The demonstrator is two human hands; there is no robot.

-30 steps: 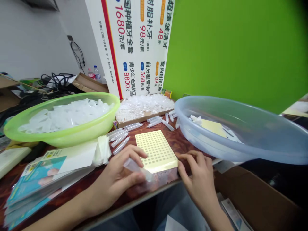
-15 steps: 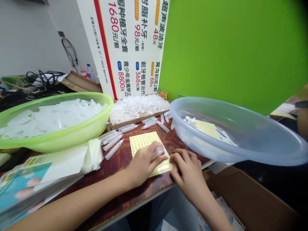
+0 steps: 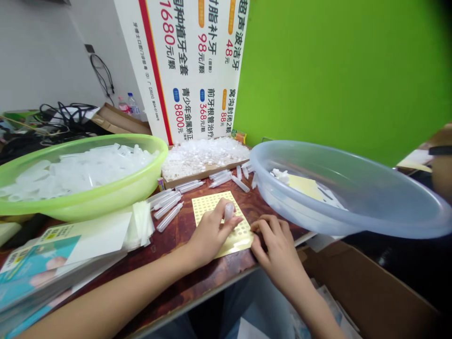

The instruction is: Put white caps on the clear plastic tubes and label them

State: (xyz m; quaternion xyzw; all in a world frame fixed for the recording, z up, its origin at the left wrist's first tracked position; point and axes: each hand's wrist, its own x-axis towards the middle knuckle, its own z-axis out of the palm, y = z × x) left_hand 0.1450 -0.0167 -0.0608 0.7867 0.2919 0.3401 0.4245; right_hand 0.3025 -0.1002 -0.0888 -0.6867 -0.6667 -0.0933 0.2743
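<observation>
Centrally, on a glossy, reddish-brown, wood-patterned table, lies a pale-yellow rectangular sheet of round dots. Over it, the left hand grasps a translucent white plastic tube; the right hand rests with bent fingers at the sheet's right edge, though from here I cannot tell whether they pinch it. Frame left: a translucent lime-green plastic basin heaped with whitish plastic pieces. Frame right: a translucent pale-blue plastic basin. Upper centre: a white printed board, beside a flat bright-green wall.
</observation>
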